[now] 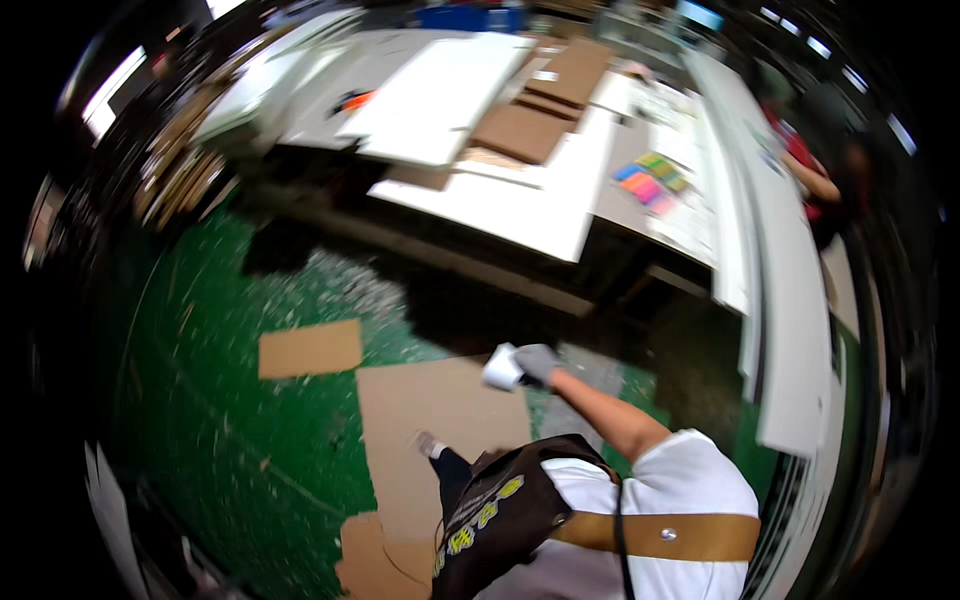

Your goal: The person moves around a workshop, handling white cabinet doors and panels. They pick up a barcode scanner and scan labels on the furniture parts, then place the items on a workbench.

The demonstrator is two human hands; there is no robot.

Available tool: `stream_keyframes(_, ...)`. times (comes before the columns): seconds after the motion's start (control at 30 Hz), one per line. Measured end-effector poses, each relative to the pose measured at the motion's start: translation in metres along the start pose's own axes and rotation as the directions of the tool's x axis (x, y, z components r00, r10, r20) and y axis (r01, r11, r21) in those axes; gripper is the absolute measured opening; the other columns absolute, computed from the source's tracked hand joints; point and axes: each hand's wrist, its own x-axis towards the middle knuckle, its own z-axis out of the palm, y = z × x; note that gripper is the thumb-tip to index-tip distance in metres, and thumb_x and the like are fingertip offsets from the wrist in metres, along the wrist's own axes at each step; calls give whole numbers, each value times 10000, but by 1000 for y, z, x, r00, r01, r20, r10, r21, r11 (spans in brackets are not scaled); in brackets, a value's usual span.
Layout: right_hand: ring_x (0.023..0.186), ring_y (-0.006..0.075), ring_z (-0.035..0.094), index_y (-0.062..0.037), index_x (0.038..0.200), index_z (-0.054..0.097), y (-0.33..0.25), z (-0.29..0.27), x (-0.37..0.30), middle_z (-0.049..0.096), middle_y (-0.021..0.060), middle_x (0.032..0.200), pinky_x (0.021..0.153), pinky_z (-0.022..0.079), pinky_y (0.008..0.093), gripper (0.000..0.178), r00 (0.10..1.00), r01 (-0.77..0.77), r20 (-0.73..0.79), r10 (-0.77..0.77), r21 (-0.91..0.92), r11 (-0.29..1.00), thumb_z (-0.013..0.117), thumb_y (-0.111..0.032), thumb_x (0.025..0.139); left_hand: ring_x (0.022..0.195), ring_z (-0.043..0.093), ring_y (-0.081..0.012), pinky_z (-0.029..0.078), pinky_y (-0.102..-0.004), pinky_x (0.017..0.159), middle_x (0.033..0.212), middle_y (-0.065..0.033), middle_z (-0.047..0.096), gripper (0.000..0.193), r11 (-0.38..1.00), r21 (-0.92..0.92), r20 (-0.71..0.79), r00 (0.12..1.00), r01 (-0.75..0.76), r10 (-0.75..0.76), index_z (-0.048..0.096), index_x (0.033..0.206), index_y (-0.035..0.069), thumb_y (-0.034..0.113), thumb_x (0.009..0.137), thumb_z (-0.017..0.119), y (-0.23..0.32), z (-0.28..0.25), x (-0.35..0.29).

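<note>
My right hand (538,364), in a grey glove, reaches out in front of my body. Its fingers are closed around a small white object (503,367), too blurred to tell its exact kind. Hand and object are above the edge of a flat cardboard sheet (440,400) on the floor, short of the worktable. My left hand is out of sight. A dark apron (510,500) with yellow lettering hangs from my body.
Ahead stands a worktable with white panels (440,95), brown boards (525,130) and colourful cards (650,182). Long white panels (790,300) run along the right, where another person (815,180) stands. A smaller cardboard piece (310,350) lies on the green floor (230,400).
</note>
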Motion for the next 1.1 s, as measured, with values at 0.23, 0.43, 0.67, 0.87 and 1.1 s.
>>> stream_keyframes(0.23, 636, 144, 541, -9, 796, 631, -72, 40, 85, 593, 39, 737, 603, 452, 321, 220, 879, 256, -407, -248, -37, 966, 512, -191, 828, 729, 512, -118, 405, -265, 613, 836, -23, 558, 260, 943, -95, -195, 935, -318, 296, 556, 891, 72, 312, 908, 456, 152, -163, 152)
stream_keyframes(0.43, 748, 190, 581, -73, 969, 559, -194, 133, 149, 560, 44, 861, 581, 508, 345, 200, 952, 205, -303, -47, 515, 832, 501, -240, 875, 1060, 532, -212, 396, -292, 931, 1199, -127, 557, 392, 728, 254, -38, 745, -637, 666, 539, 1186, -6, 217, 864, 521, 454, -117, 200)
stream_keyframes(0.67, 921, 200, 587, -94, 1078, 545, -295, 222, 287, 606, 49, 1029, 771, 484, 393, 252, 970, 154, -243, 27, 692, 705, 462, -234, 886, 1088, 545, -266, 409, -321, 941, 1168, -173, 572, 393, 516, 526, 340, 723, -676, 601, 540, 1168, 6, 252, 861, 539, 597, -76, 251)
stream_keyframes(0.87, 928, 212, 576, -93, 1130, 549, -454, 253, 427, 590, 55, 1050, 720, 495, 386, 297, 904, 383, -412, -113, 666, 640, 460, -245, 890, 1039, 547, -318, 432, -359, 902, 1096, -201, 594, 378, 791, 515, 91, 939, -330, 332, 564, 1117, -22, 255, 862, 525, 523, -145, 317)
stream_keyframes(1.1, 661, 85, 452, -37, 817, 542, -652, 278, 569, 474, -13, 720, 605, 408, 245, 167, 473, 837, -719, -510, 185, 515, 487, -154, 922, 1016, 553, -314, 432, -356, 887, 1073, -196, 600, 354, 996, 76, -130, 991, 37, -26, 574, 1086, -22, 241, 855, 520, 571, -124, 325)
